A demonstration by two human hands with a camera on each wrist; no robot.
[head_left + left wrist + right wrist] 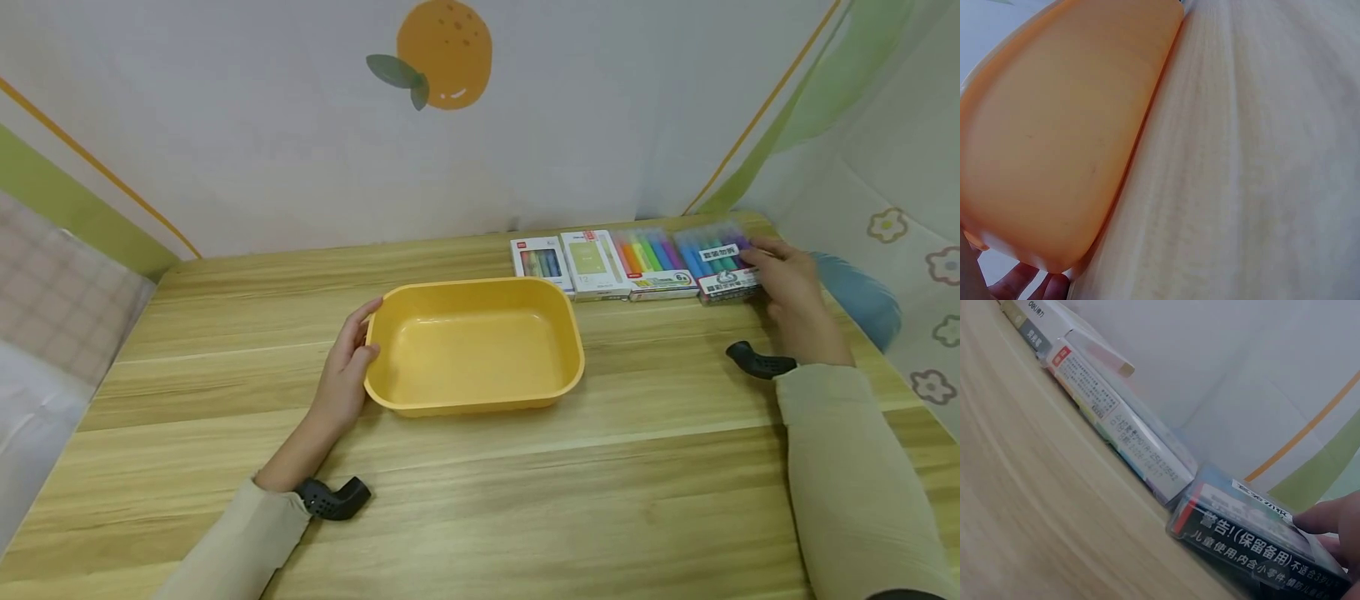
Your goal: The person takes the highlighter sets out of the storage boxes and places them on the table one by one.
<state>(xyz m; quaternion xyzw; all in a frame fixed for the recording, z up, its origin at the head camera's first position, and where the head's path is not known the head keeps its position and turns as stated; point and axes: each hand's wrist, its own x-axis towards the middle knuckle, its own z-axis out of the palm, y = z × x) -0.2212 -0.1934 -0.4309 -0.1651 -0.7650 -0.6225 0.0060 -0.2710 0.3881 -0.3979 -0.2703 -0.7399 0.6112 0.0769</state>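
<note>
A yellow plastic basin (472, 358) sits at the middle of the wooden table; nothing lies in it. My left hand (347, 371) grips its left end, thumb at the rim and fingers along the outer wall. In the left wrist view, fingertips (1055, 286) show by the basin's lower corner. My right hand (795, 287) holds the right edge of a clear pack of coloured markers (726, 275), the rightmost in a row. In the right wrist view, a finger or thumb presses on the pack's top; the rest of the grip is partly hidden.
Left of that pack stand a pack of rainbow highlighters (651, 258), a white-and-green box (596, 267) and a small white box (542, 260) with coloured sticks pictured. A printed curtain (300, 150) hangs behind the table. Something blue and round (858, 300) is beyond the right edge.
</note>
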